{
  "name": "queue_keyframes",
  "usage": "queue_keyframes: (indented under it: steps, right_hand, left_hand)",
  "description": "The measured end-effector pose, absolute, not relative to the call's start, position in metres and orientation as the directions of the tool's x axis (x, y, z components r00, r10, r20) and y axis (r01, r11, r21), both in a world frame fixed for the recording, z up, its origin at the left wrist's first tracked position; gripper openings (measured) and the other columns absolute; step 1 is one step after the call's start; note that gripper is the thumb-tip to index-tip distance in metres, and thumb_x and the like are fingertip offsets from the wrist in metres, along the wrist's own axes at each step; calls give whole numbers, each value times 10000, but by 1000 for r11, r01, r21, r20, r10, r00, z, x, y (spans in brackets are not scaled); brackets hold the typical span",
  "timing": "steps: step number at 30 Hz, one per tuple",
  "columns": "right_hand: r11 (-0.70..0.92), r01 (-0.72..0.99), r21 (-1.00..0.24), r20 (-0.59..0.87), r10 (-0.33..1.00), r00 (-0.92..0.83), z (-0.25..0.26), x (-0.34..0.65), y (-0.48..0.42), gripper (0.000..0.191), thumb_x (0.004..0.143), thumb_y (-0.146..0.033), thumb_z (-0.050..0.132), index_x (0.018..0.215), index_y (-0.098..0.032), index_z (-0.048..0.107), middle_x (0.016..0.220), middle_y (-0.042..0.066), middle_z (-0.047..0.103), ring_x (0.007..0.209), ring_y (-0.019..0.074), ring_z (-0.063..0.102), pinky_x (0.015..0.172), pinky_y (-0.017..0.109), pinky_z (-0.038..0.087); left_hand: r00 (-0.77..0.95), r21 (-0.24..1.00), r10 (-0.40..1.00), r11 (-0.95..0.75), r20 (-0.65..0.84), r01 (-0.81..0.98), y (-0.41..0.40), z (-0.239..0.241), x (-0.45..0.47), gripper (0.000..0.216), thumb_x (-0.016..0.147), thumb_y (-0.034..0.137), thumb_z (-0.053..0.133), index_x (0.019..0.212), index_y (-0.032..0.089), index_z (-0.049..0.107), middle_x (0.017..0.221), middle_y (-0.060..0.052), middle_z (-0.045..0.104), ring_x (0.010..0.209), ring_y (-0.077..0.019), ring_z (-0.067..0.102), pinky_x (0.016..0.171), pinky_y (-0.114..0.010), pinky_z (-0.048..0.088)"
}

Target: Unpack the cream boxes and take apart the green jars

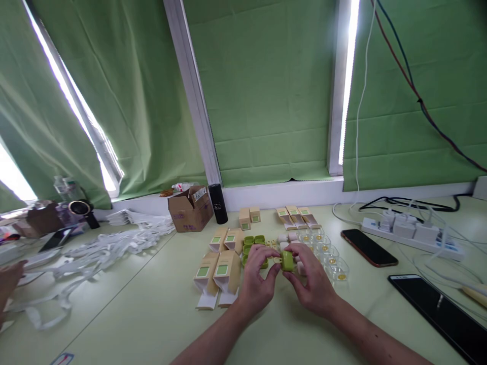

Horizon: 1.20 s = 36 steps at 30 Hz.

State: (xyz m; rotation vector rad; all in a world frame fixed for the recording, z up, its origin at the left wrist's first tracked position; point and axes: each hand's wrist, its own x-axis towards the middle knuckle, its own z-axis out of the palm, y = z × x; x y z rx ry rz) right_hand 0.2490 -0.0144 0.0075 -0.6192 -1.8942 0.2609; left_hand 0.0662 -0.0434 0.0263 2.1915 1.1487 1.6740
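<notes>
Over the middle of the table, my right hand (310,276) pinches a small glossy green case (287,261) between thumb and fingers. My left hand (258,276) is closed at the case's left side, its fingertips on a small pale loop (277,260) that sticks out from it. Behind my left hand sit several open green shells (259,239), partly hidden by the fingers. Tiny yellowish parts (271,243) lie beside them. Small whitish cylinders (292,236) stand behind my right hand. To the right are rows of clear plastic cups (340,274) with yellow centres.
Open kraft boxes (227,270) stand left of my hands, others (297,218) behind. A carton (190,209) and black cylinder (217,204) are farther back. White straps (125,243) and another person's hand (9,284) are left. Phone (369,247), tablet (437,309) and power strip (411,235) lie right.
</notes>
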Motion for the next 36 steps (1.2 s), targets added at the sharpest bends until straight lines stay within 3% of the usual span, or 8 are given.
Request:
queue_keyframes:
  steps: [9,36]
  right_hand:
    - [836,233,-496,778,547,-308,8,248,-16,391,927,-221,608,1307,-241,519,1198,120,646,1076,282,655,892,418,603]
    - [837,170,-519,770,545,-333,2,249,-14,389,936,-220,620,1317,-250,547,1218,127,651,1107,289,664,919,435,616]
  left_hand:
    - [36,554,641,-688,767,469,-41,20,66,52,958,201,662,963,211,712,886,-59,682,900,-223,619,785,-338,522]
    - [-15,675,707,-669,707,310,-36,14,63,120,910,262,721,815,192,699,815,-44,653,813,-196,634,732,-303,517]
